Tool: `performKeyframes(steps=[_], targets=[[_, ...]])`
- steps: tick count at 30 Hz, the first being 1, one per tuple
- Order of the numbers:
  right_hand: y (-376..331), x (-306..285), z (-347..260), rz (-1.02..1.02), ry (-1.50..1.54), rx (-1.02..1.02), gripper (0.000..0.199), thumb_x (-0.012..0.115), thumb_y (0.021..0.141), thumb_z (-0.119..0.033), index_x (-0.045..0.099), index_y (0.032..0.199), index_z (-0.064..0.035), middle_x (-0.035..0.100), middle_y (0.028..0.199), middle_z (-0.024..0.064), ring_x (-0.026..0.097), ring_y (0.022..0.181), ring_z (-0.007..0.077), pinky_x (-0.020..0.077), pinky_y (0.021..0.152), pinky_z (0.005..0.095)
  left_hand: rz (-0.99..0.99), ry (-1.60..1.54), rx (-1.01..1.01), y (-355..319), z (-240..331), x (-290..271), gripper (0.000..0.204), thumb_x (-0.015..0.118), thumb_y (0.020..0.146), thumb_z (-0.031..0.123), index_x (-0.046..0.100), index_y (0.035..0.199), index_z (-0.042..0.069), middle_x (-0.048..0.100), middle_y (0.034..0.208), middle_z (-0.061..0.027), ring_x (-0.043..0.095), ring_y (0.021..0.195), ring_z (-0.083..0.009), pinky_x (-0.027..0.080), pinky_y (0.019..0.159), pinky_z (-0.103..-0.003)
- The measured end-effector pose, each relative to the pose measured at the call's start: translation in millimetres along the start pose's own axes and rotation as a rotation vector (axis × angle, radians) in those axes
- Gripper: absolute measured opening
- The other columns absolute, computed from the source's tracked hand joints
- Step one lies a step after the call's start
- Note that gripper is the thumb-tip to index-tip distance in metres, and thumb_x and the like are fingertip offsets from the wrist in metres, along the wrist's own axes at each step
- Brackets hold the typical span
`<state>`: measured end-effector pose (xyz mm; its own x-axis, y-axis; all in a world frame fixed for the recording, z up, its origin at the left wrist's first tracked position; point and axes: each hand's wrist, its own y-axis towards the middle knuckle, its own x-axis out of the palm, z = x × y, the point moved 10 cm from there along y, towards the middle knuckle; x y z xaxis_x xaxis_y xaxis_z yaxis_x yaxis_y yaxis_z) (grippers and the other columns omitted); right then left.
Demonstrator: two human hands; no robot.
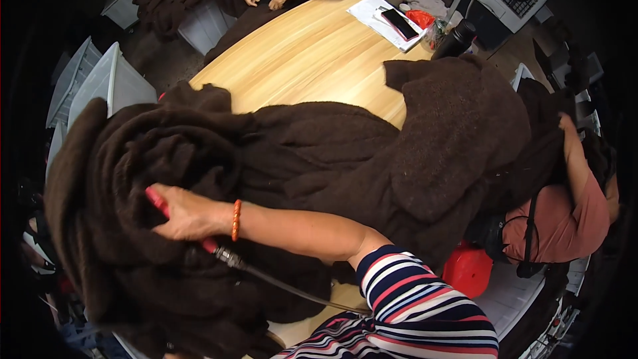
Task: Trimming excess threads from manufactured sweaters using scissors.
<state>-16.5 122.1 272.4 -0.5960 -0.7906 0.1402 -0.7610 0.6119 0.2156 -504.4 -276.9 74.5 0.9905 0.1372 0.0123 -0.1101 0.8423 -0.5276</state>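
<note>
Gripping a red tool (158, 201), the right hand (189, 213) hung over brown cloth (312, 153) heaped along the table (299, 53), hose (292, 288) trailing, likely for slack; the left hand (177, 356), edge-cropped, was unreadable

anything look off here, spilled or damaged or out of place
Nothing clearly stands out: no spill or damage shows. The brown cloth is heavily bunched across the wooden table, which looks untidy, though a tear could hide in its folds. The right hand grips a red tool over it.
</note>
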Motion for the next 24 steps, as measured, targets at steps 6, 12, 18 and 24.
performKeyframes(steps=[6,12,18,24], targets=[[-59,107,40,-0.217,0.082,0.153,0.063,0.072,0.076,-0.027,0.044,0.124,0.0036,0.061,0.112,0.0264,0.06,0.107,0.0384,0.0484,0.09,0.0422,0.057,0.18,-0.075,-28,-91,29,0.054,0.042,0.101,0.041,0.046,0.14,0.005,0.05,0.141,-0.0119,0.047,0.128,-0.0303,0.037,0.108,-0.043],[-180,108,209,-0.271,-0.437,0.578,0.07,0.069,0.082,-0.031,0.04,0.139,-0.001,0.056,0.125,0.0262,0.055,0.117,0.0395,0.0452,0.097,0.0437,0.108,0.349,-0.12,18,-110,154,0.054,0.042,0.101,0.042,0.046,0.14,0.005,0.05,0.141,-0.0127,0.047,0.129,-0.0304,0.037,0.108,-0.044],[-193,76,137,-0.251,-0.354,0.469,0.061,0.065,0.087,-0.028,0.043,0.141,-0.0093,0.057,0.119,0.0231,0.056,0.112,0.0411,0.0451,0.097,0.0436,0.284,0.54,-0.189,-78,-109,55,0.054,0.041,0.101,0.042,0.047,0.139,0.005,0.051,0.14,-0.0135,0.046,0.129,-0.0304,0.037,0.108,-0.044],[-272,-93,105,0.385,-0.44,0.519,0.051,0.063,0.092,-0.019,0.046,0.138,-0.0093,0.062,0.114,0.0123,0.067,0.078,0.0148,0.0549,0.065,0.0303,1.003,1.581,-0.317,-90,199,195,0.032,0.067,0.087,0.029,0.067,0.087,-0.003,0.063,0.076,-0.0228,0.062,0.073,-0.0382,0.05,0.069,-0.043]])
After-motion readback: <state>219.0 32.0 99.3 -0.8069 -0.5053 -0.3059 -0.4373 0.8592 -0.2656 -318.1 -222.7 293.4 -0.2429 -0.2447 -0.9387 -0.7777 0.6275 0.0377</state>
